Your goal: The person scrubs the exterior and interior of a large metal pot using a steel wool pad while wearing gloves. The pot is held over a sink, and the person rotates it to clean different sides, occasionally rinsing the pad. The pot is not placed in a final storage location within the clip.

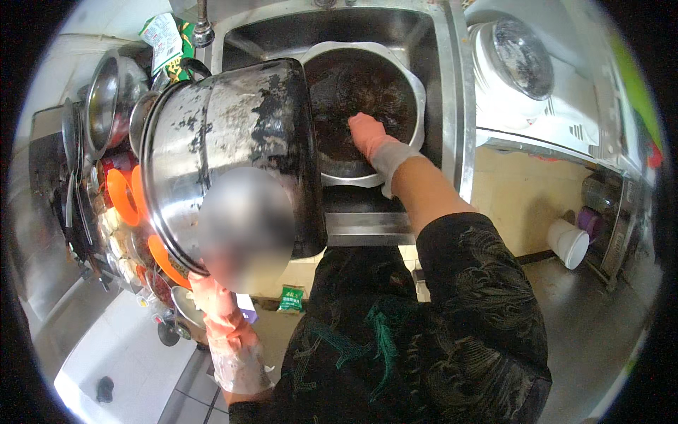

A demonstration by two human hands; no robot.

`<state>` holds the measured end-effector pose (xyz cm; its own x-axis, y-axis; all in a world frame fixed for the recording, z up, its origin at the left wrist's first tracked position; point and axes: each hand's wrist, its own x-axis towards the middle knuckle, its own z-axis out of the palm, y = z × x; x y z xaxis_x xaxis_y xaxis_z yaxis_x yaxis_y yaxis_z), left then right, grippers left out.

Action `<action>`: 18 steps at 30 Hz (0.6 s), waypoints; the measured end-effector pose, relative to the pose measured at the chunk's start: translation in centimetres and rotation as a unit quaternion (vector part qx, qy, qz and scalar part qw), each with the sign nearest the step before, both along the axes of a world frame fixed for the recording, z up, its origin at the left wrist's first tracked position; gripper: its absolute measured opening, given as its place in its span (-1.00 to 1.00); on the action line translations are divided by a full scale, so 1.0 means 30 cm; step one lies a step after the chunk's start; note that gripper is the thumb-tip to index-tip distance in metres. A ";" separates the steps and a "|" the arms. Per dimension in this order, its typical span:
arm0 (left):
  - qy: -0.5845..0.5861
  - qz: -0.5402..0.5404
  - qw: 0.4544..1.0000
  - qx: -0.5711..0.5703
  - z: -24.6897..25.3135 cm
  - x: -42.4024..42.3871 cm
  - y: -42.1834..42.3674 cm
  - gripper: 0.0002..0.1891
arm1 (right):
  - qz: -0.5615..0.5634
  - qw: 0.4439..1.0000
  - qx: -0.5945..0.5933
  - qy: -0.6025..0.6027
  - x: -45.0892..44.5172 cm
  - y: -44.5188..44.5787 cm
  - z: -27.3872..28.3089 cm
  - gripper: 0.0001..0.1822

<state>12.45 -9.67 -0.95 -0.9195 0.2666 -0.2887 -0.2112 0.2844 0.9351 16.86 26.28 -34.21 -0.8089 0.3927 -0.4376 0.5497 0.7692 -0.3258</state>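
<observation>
A large stainless steel pot [233,116] lies tilted on its side at the sink's left edge, its base blackened with patchy soot. My left hand [214,294], in a pink rubber glove, grips it near the rim; a blurred patch hides some of the fingers. Inside the sink [445,122] sits a wide metal basin [416,93] with a wavy rim, holding dark brown liquid. Over that liquid is my right hand [368,132], also in a pink glove, with its fingers curled. Whether anything is inside that fist cannot be seen.
A faucet [203,34] hangs at the sink's back left. Metal bowls [114,100] and orange-handled items [123,196] crowd the left counter. On the right, a metal bowl [522,58] rests on a white surface. A white bucket [567,244] lies low at right. A green packet [291,298] lies below.
</observation>
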 end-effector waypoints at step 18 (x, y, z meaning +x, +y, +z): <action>-0.034 -0.042 0.996 -0.064 -0.074 -0.110 0.088 -0.68 | 0.160 0.862 0.016 0.481 -0.263 -0.394 1.259 -0.59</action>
